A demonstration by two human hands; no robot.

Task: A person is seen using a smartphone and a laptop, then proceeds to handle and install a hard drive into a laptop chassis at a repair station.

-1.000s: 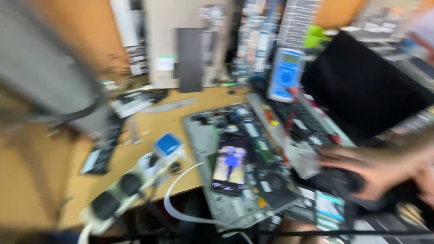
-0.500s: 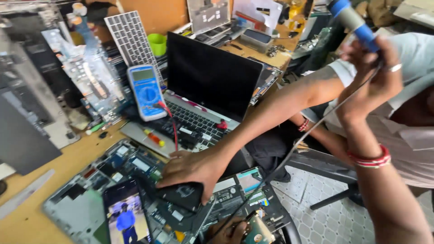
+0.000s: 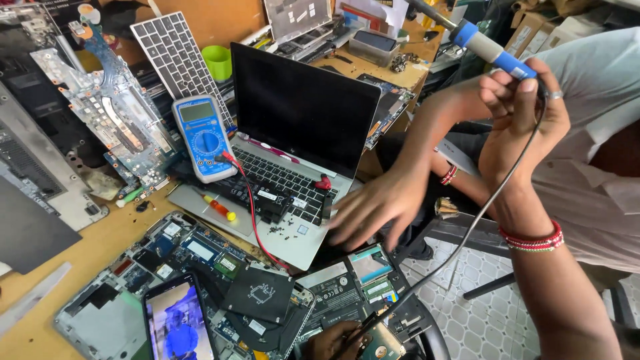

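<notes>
A cluttered wooden workbench (image 3: 80, 250) is filling my view. My left hand (image 3: 377, 207) is hovering, fingers spread wide, over the open laptop's (image 3: 293, 167) right front corner at the bench edge. My right hand (image 3: 523, 113) is gripping a blue soldering iron (image 3: 490, 50) above open floor.

A cluttered wooden workbench (image 3: 100, 243) carries an open silver laptop (image 3: 293, 167) at its centre, with a blue multimeter (image 3: 203, 137) just left of it, an opened laptop chassis (image 3: 180, 267) and a lit smartphone (image 3: 179, 320) in front, and a white keyboard (image 3: 175, 50) and green cup (image 3: 217, 62) behind.
</notes>
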